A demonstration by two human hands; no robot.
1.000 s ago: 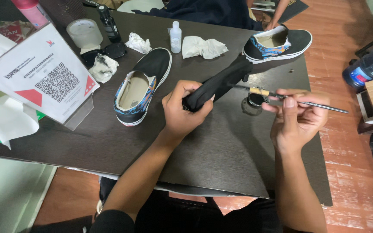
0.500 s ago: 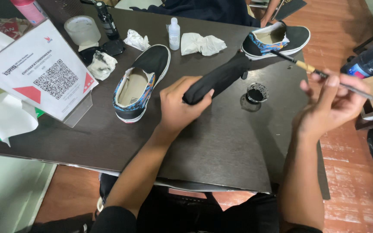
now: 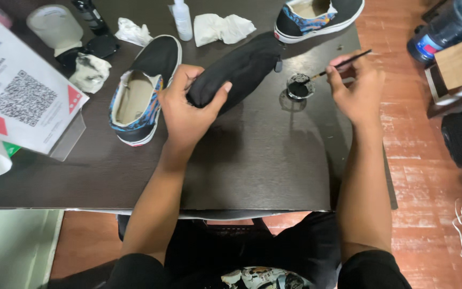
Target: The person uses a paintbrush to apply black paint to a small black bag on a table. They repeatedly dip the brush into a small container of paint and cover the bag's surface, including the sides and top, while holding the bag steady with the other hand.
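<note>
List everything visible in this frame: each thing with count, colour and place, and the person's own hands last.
Table: one, dark brown, centre.
Black shoe: one, held above the table.
Patterned shoes: two, black with blue lining; one left of the hand, one at the far edge.
Brush: one, thin, dark; tip at the small pot.
Small pot: one, black, on the table.
Bottle: one, white, far side.
Crumpled cloths: several, white, far side.
Card with square code: one, white and red, left.
Left hand: grips the black shoe.
Right hand: holds the brush.
</note>
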